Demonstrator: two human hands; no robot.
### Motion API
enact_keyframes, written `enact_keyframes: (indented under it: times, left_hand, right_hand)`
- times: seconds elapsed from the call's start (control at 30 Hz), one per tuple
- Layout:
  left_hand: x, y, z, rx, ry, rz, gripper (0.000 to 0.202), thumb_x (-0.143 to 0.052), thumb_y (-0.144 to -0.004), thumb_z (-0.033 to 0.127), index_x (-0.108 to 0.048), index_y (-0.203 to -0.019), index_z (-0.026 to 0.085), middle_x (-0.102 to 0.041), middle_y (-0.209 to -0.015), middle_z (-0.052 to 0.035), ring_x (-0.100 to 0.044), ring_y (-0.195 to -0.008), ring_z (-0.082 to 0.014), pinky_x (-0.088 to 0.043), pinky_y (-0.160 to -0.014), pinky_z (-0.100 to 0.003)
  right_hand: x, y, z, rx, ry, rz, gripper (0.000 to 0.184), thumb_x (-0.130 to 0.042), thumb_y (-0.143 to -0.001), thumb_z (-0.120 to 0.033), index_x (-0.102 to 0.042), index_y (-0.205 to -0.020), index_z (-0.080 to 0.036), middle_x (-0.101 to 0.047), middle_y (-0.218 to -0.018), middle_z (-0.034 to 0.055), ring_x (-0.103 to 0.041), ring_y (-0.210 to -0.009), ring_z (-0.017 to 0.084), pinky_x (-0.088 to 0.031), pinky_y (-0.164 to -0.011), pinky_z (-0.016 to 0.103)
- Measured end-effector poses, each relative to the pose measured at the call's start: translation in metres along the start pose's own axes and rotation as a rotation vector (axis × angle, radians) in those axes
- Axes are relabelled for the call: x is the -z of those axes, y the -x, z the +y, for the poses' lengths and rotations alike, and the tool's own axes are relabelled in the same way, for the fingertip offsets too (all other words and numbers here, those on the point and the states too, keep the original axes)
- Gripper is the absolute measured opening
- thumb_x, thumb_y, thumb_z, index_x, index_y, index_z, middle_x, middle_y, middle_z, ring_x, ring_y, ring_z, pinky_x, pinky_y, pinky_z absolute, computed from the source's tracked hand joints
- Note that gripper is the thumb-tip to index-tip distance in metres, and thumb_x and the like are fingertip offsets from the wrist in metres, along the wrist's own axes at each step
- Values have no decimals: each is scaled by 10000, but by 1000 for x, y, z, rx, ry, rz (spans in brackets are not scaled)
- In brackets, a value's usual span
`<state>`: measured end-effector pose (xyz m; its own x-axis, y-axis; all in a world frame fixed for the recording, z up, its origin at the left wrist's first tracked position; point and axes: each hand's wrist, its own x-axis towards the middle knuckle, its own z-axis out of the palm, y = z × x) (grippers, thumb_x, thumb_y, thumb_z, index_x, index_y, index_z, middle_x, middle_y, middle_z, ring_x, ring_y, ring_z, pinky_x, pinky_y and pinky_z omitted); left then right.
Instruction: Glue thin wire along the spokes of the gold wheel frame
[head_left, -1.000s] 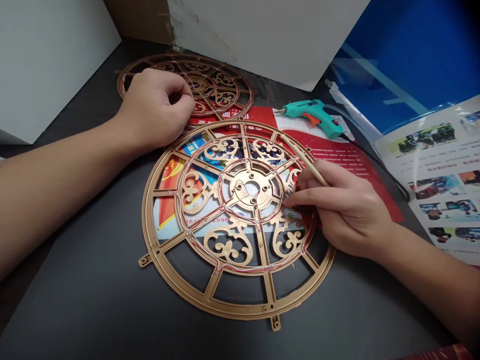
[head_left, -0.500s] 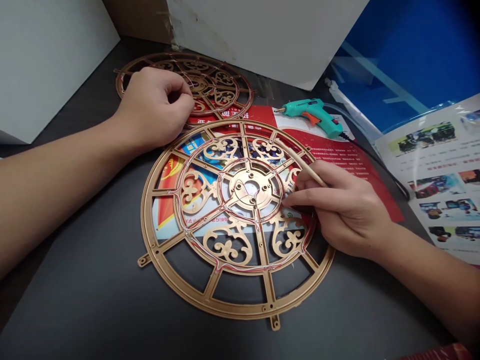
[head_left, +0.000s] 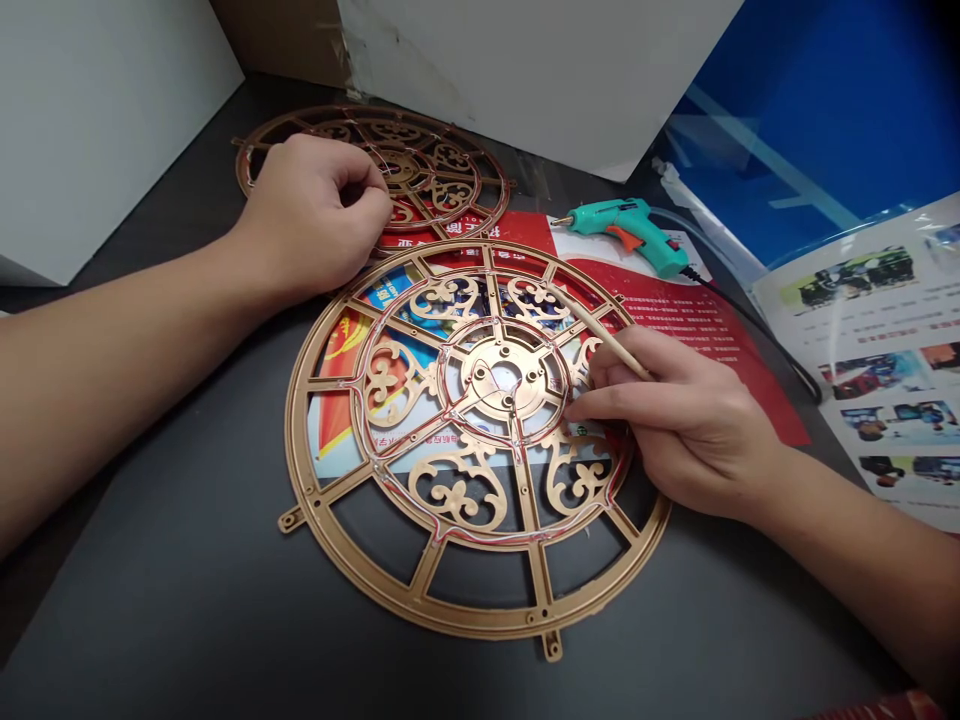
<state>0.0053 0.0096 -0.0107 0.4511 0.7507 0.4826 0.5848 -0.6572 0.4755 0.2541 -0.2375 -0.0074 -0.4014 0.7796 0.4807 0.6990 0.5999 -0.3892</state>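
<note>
A gold openwork wheel frame [head_left: 298, 440], threaded with fine red and silver wire, lies flat, partly on a printed red sheet [head_left: 697, 320] and partly on the dark tabletop [head_left: 187, 560]. The right hand [head_left: 694, 425] pinches a thin wooden stick [head_left: 604, 340], its fingertips at the frame's scrollwork. The left hand [head_left: 311, 215] curls narrowly over a second frame [head_left: 504, 185] (whether it grips wire there is hidden). A teal glue gun [head_left: 626, 225] lies beyond, on the sheet.

Dark tabletop [head_left: 165, 590]; gold openwork frame [head_left: 457, 490]
</note>
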Motion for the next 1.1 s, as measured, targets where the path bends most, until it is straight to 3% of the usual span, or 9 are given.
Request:
enact_keyframes:
  times: [0.33, 1.1]
  left_hand:
    - [0, -1, -1, -1, -25, 1, 274, -458, -790, 350, -661, -712, 182, -578, -652, 24, -591, -707, -131, -523, -847, -353]
    - [3, -1, 5, 27, -23, -31, 204, -461, -756, 359, -604, -701, 225, -566, -661, -13, -495, -686, -160, -393, -735, -353]
  right_hand:
    - [0, 2, 1, -7, 10, 23, 445, -449, -988, 49, -806, -1004, -217, -612, -907, 91, -649, -801, 198, -544, -645, 359]
    - [0, 1, 0, 6, 31, 14, 408, -475, -1002, 2, -804, -1011, -240, -612, -892, 87, -628, -761, 197, -550, -614, 354]
